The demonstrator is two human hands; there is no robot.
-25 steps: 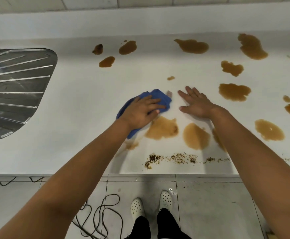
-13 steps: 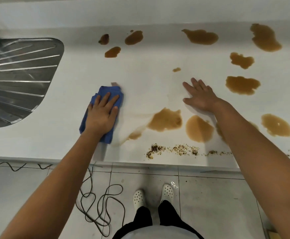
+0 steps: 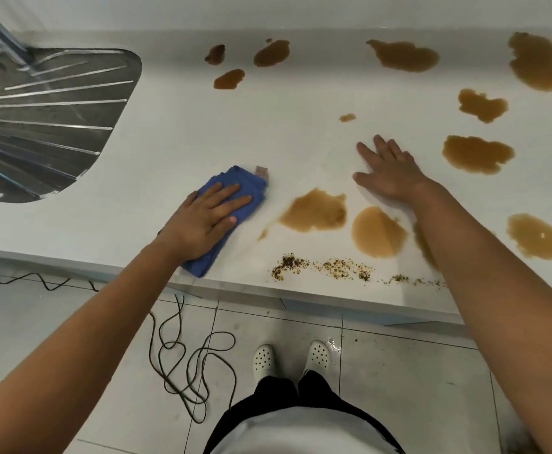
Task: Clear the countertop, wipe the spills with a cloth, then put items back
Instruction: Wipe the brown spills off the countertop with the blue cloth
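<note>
A folded blue cloth (image 3: 240,181) lies on the white countertop (image 3: 176,139), near its front edge. My left hand (image 3: 202,217) presses flat on the cloth with straight fingers. My right hand (image 3: 387,170) rests flat and open on the bare counter, to the right of the cloth. Between and below the hands sit two brown puddles (image 3: 317,211) (image 3: 378,235). Several more brown spills (image 3: 402,55) spread across the back and right of the counter. A line of dark crumbs (image 3: 327,267) runs along the front edge.
A steel sink drainboard (image 3: 48,122) is set into the counter at the left. A black cable (image 3: 186,358) loops over the tiled floor below. My feet in white clogs (image 3: 263,358) stand in front of the counter.
My left hand slid the cloth left away from the puddle, then back right towards it. A faint smear trails from the puddle's left end. My right hand stayed in place.
</note>
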